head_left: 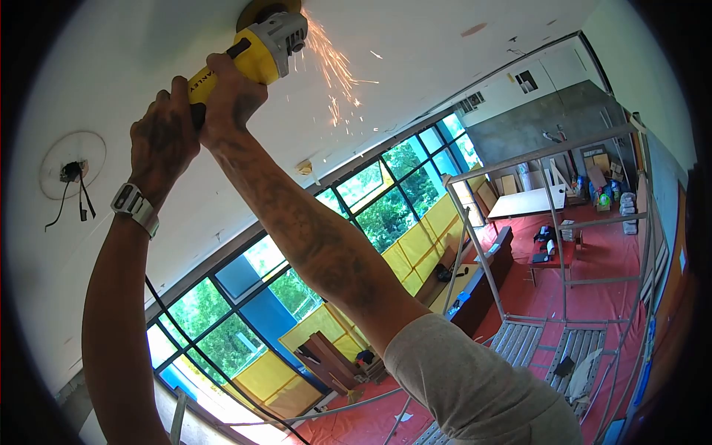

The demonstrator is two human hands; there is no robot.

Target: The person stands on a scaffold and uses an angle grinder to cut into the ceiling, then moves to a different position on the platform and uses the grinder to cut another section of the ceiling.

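A yellow and grey angle grinder [257, 59] is held overhead, its disc [259, 9] against the white ceiling [386, 55]. Orange sparks [330, 59] spray down from the disc's right side. Closed around the grinder's body is my right hand [231, 96], just behind the grey gear head. My left hand [165, 137], with a silver watch [135, 209] on its wrist, grips the rear end of the tool. Part of each hand's fingers is hidden behind the grinder.
Loose wires [73, 178] hang from a ceiling hole at left. Metal scaffolding [560, 215] with slatted platforms [575, 356] stands at right. Below, red sheeting [604, 297] covers the floor, with a white-topped table [526, 202] further back. A dark cable [215, 363] runs down past my left arm.
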